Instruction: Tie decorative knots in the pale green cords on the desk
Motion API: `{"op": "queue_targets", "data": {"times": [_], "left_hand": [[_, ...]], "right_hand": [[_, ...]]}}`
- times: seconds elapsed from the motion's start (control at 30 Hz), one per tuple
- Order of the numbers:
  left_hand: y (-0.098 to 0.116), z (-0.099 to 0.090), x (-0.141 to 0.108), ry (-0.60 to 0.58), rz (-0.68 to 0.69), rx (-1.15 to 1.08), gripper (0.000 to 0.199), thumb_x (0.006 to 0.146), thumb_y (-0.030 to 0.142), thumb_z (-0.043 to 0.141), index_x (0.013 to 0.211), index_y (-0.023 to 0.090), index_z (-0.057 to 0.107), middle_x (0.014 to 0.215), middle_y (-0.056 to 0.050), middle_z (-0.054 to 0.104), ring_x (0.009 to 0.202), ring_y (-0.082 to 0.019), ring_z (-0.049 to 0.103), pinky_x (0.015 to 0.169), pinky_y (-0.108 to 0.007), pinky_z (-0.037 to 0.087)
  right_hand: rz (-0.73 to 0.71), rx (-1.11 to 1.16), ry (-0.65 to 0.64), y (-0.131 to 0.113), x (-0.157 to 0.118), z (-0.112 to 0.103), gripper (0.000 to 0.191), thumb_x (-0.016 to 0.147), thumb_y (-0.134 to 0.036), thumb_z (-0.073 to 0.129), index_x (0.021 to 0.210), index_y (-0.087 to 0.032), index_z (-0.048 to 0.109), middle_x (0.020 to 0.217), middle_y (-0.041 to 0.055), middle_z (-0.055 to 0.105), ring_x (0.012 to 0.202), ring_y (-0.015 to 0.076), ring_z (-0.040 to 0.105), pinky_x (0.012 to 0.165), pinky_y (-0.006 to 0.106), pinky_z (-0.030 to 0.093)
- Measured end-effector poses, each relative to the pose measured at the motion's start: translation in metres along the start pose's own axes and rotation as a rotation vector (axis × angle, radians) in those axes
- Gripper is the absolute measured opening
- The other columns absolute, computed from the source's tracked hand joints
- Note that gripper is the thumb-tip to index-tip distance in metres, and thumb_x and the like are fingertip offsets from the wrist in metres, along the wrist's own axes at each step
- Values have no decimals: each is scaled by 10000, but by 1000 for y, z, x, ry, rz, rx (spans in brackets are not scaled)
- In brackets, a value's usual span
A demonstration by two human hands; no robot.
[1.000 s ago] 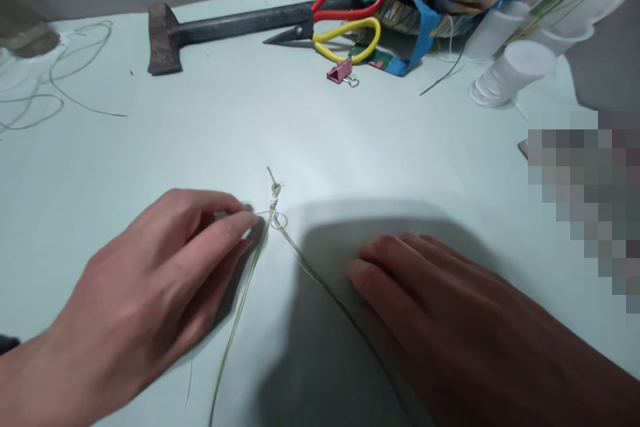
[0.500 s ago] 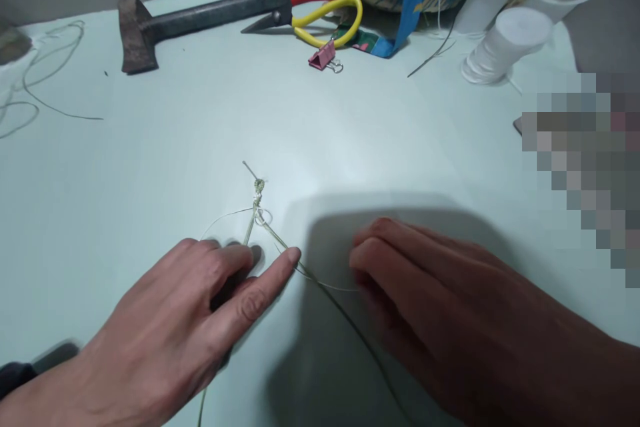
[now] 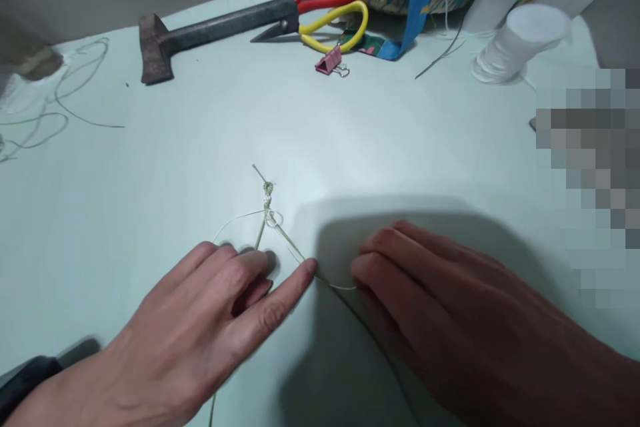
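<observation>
At the centre of the frame, we see a small knotted piece point(image 3: 267, 195) lying on the pale table point(image 3: 450, 147), with a short stem pointing to the upper left. Two green strands point(image 3: 287, 237) run down from it: one slants to the lower left and passes beneath the left hand point(image 3: 205, 337); the other slants to the lower right. A fine white thread point(image 3: 344, 288) forms a small loop just below the knots, and we see a thin length of it arc leftward towards the left knuckles.

At the lower left, the left hand lies back upward, its thumb stretched out over the right strand and its other fingers curled. We cannot tell whether those fingers grip the left strand, as their undersides are hidden.

At the lower right, the right hand point(image 3: 445, 310) has its fingers drawn together, with the white thread running into the fingertips; we read this as a closed pinch on the thread.

Along the top of the frame, we find a hammer point(image 3: 230, 21), scissors point(image 3: 290, 26) with red and yellow handles, and a pink clip point(image 3: 328, 63). At the upper right stands a white spool point(image 3: 523, 47).
</observation>
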State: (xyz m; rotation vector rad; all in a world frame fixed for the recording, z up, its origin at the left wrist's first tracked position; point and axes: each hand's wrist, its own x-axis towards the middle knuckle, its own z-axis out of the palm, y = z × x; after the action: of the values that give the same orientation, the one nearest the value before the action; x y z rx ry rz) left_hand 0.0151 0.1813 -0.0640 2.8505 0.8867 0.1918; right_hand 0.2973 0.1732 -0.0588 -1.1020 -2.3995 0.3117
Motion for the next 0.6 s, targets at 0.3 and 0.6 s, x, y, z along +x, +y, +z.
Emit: {"op": "queue_targets", "data": {"times": [0.3,0.6], "left_hand": [[5,-5,5,13,36,17,658,1023,-99,374,1626,147,463,1147,-94,576,859,-210,467,792,-389,424],[6,-8,5,-18,29,37,665,1018,-93,383,1636,152,411,1168,-98,569,874,-218,484,801,-400,436]], "right_hand": [[296,97,12,13,10,-13,175,928,-152,452,815,-282,481,592,-73,606,390,116,525,356,270,366],[436,255,55,7,11,-26,151,916,-190,518,824,-307,495,484,-125,518,296,95,387,305,234,312]]}}
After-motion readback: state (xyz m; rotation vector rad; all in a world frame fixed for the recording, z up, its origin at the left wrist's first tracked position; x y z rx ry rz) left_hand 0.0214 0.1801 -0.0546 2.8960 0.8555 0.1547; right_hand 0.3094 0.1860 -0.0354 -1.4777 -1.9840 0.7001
